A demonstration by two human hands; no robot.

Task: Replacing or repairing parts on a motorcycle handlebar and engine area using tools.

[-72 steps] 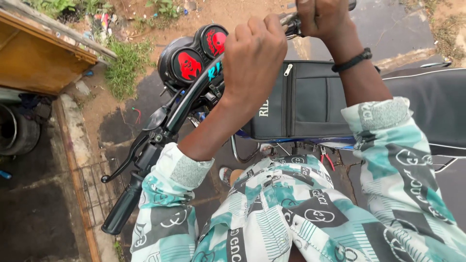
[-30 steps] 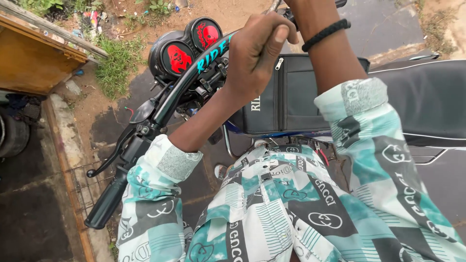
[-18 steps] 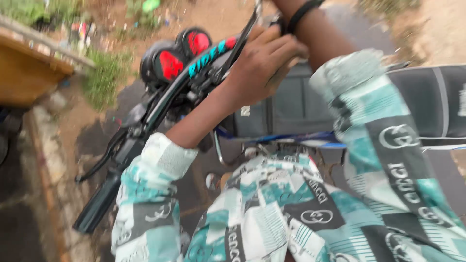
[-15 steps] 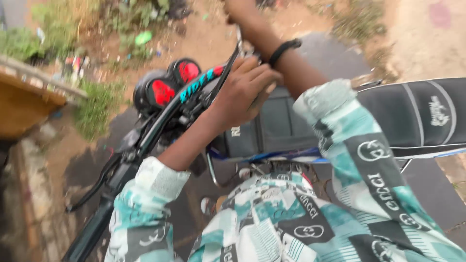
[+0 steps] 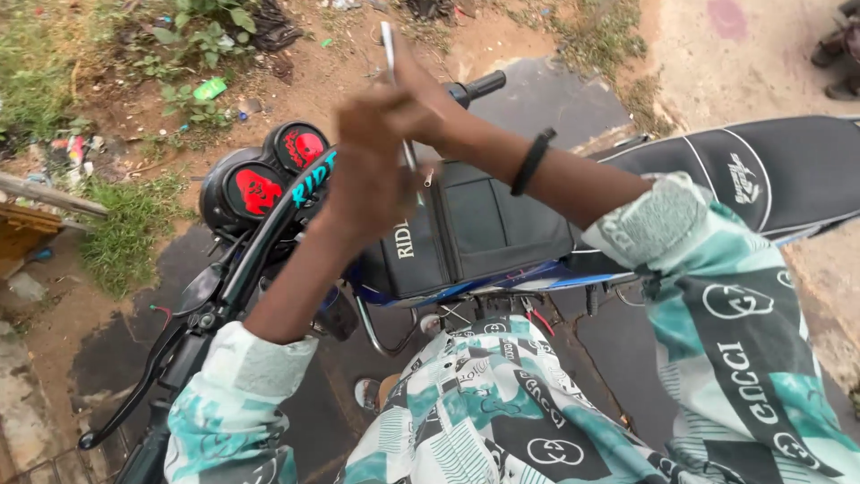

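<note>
My left hand (image 5: 369, 175) and my right hand (image 5: 419, 106) are raised together above the motorcycle's black padded tank cover (image 5: 488, 229). Both are closed around a thin silver metal tool (image 5: 388, 45) that sticks up past my fingers. A black band (image 5: 533, 161) sits on my right wrist. Below my left forearm runs the handlebar (image 5: 255, 264), with two round red-faced gauges (image 5: 260, 188) beside it. The tool's lower end is hidden behind my hands.
The black seat (image 5: 770, 175) stretches to the right and the far handlebar grip (image 5: 484, 85) points away. Grass and litter (image 5: 125, 99) lie at the upper left, a wooden edge (image 5: 31, 211) at the left. Another person's feet (image 5: 838, 58) show at the top right.
My hands have lifted from beside the handlebar to above the tank, and the silver tool now shows above them. The view has swung so that more ground shows beyond the motorcycle.
</note>
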